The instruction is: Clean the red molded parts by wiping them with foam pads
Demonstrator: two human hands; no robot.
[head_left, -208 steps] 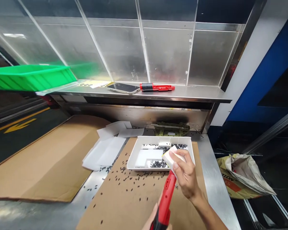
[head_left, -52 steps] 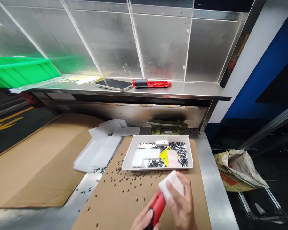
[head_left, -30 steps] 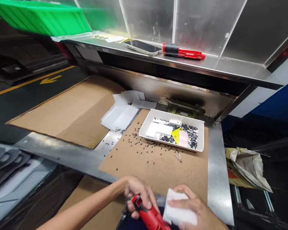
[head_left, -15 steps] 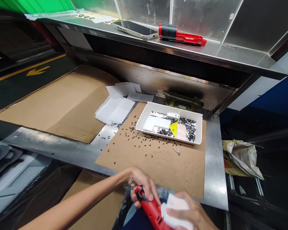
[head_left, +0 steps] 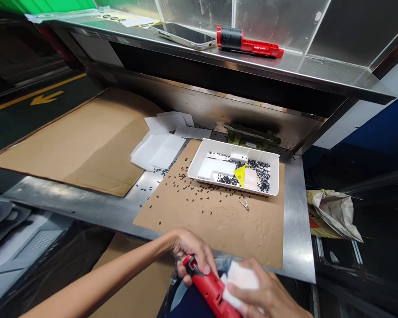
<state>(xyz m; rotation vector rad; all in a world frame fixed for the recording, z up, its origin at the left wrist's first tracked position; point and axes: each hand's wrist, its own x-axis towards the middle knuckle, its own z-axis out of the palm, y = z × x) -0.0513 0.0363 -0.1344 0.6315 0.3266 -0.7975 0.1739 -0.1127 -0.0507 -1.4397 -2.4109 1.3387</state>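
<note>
My left hand [head_left: 194, 254] is wrapped round the upper end of a red and black power tool housing [head_left: 209, 287], held low over my lap. A white foam block [head_left: 240, 282] is gripped in my right hand [head_left: 263, 289], pressed close against the red housing's side. The lower end of the housing runs out of the picture. Beyond my hands, a white tray [head_left: 234, 189] sits on a cardboard sheet [head_left: 232, 234]. It holds many small black pieces, white blocks, a yellow label [head_left: 240, 175] and a pinkish-white block [head_left: 250, 179].
Small black pieces lie scattered left of the tray, with a few screws [head_left: 245, 203] in front. White sheets [head_left: 159, 148] and larger cardboard [head_left: 76, 141] lie left. The shelf above bears a phone [head_left: 185, 36] and another red and black part [head_left: 248, 44]. A paper bag [head_left: 336, 212] stands right.
The white foam block in my right hand has shifted slightly up along the red housing. My left hand keeps its hold. The whole view has moved a little.
</note>
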